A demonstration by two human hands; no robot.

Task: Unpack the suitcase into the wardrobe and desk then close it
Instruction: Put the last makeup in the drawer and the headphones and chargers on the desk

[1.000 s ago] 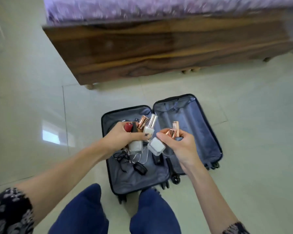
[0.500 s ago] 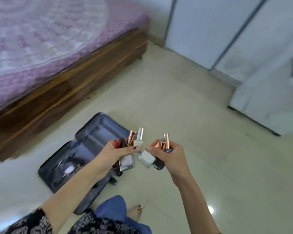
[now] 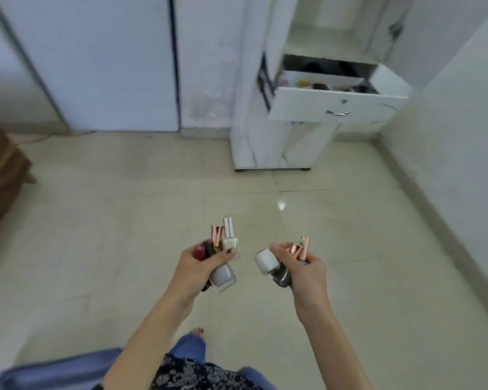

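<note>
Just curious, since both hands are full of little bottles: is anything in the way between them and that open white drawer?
Nothing visible. Only floor lies between the bottles gripped in the left hand and right hand and the drawer, which stands pulled out with small items inside.

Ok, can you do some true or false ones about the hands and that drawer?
1. The left hand and the right hand both grip small bottles. True.
2. The white drawer is pushed shut. False: it is pulled open, with small things showing inside.
3. The left hand's bunch includes a red bottle. True.
4. An open suitcase lies on the floor in front of the person. False: no suitcase shows in this view, only floor tiles.
5. The drawer front has a metal handle. True.
</note>
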